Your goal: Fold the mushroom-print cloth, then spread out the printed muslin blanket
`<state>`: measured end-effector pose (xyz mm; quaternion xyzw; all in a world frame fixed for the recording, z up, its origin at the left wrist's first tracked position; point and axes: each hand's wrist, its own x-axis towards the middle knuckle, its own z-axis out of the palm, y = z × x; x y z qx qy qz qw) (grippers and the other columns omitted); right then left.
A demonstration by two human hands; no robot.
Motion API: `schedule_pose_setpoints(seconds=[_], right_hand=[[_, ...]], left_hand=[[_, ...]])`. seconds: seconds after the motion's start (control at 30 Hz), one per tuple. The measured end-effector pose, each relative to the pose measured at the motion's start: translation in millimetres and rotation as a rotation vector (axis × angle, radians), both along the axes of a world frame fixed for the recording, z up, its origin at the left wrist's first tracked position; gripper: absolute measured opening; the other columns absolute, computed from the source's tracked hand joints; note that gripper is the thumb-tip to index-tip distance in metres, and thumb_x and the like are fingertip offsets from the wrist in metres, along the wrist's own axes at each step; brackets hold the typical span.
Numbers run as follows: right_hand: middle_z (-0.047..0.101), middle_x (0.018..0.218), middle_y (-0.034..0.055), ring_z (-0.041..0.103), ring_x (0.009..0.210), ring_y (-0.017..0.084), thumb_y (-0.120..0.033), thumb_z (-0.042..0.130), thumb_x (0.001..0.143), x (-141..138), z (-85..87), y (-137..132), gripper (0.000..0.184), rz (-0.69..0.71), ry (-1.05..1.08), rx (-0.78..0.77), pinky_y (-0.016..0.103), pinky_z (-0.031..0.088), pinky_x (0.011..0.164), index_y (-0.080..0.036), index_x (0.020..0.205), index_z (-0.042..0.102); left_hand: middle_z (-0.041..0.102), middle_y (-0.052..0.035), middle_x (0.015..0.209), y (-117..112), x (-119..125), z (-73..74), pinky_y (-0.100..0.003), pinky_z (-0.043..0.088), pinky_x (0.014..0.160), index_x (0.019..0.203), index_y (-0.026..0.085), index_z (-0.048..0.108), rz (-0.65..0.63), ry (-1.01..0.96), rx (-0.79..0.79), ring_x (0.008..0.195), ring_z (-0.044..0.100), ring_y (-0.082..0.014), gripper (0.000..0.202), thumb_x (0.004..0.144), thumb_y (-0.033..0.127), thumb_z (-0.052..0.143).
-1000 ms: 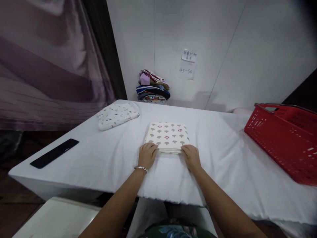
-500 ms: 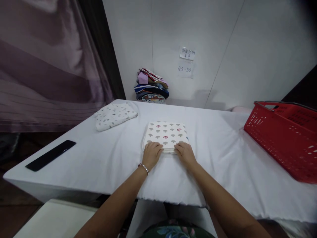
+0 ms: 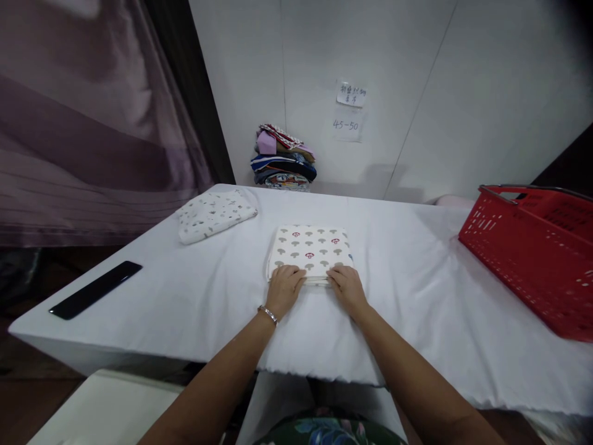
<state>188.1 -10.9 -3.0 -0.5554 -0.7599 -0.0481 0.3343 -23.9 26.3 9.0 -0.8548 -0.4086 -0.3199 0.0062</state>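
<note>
A folded white cloth (image 3: pixel 316 247) with grey and red mushroom prints lies flat in the middle of the white-covered table. My left hand (image 3: pixel 283 289) grips its near left corner, fingers on top and thumb at the front edge. At the near right corner, my right hand (image 3: pixel 347 288) holds the same edge in a like grip. Several layers show along the front fold between my thumbs. The undersides of the corners are hidden by my hands.
Back left lies another folded patterned cloth (image 3: pixel 215 216). A black flat object (image 3: pixel 96 290) rests near the left edge. On the right stands a red plastic basket (image 3: pixel 528 259). Folded fabrics (image 3: pixel 283 159) are stacked by the wall, left of paper notes (image 3: pixel 351 94).
Both hands stay on the near edge of the mushroom-print cloth, which keeps its shape and place. Only the camera view has shifted slightly.
</note>
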Motion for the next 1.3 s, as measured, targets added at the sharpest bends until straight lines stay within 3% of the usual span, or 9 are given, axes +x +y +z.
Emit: schedule_pose_setpoints(seconds=[0.6, 0.9, 1.13, 1.3], right_hand=[[0.062, 0.095, 0.0055, 0.051, 0.092, 0.019, -0.019, 0.044, 0.09, -1, -1.0, -3, 0.023, 0.034, 0.033, 0.065, 0.035, 0.037, 0.082, -0.022, 0.1, 0.064], [0.061, 0.1, 0.0067, 0.051, 0.096, 0.02, -0.02, 0.045, 0.088, 1, 0.4, -6, 0.025, 0.051, -0.017, 0.016, 0.037, 0.039, 0.085, -0.023, 0.107, 0.061], [0.062, 0.102, 0.0062, 0.053, 0.095, 0.02, -0.016, 0.047, 0.087, 10, 2.0, -2, 0.025, 0.119, 0.068, -0.035, 0.036, 0.043, 0.085, -0.022, 0.106, 0.062], [0.061, 0.105, 0.0065, 0.052, 0.098, 0.019, -0.015, 0.045, 0.087, 18, 9.5, -1, 0.026, 0.133, -0.071, -0.051, 0.031, 0.045, 0.081, -0.021, 0.106, 0.062]], left_hand=[[0.062, -0.0052, 0.092, 0, 0, 1.9, -0.036, 0.037, 0.08, 0.096, 0.023, 0.064, -0.019, -0.004, -0.009, 0.09, 0.051, -0.0185, 0.021, 0.089, 0.025, 0.044], [0.06, -0.0058, 0.098, -2, -2, 0.8, -0.038, 0.038, 0.084, 0.104, 0.024, 0.062, -0.039, 0.009, -0.024, 0.095, 0.05, -0.0203, 0.022, 0.085, 0.028, 0.05], [0.061, -0.0051, 0.096, -1, -1, -0.4, -0.037, 0.038, 0.083, 0.1, 0.024, 0.063, -0.034, 0.007, -0.031, 0.093, 0.051, -0.0195, 0.021, 0.088, 0.03, 0.047], [0.061, -0.0056, 0.094, -1, 1, 1.1, -0.037, 0.038, 0.082, 0.099, 0.024, 0.063, -0.023, 0.031, -0.006, 0.091, 0.052, -0.0193, 0.021, 0.089, 0.029, 0.045]])
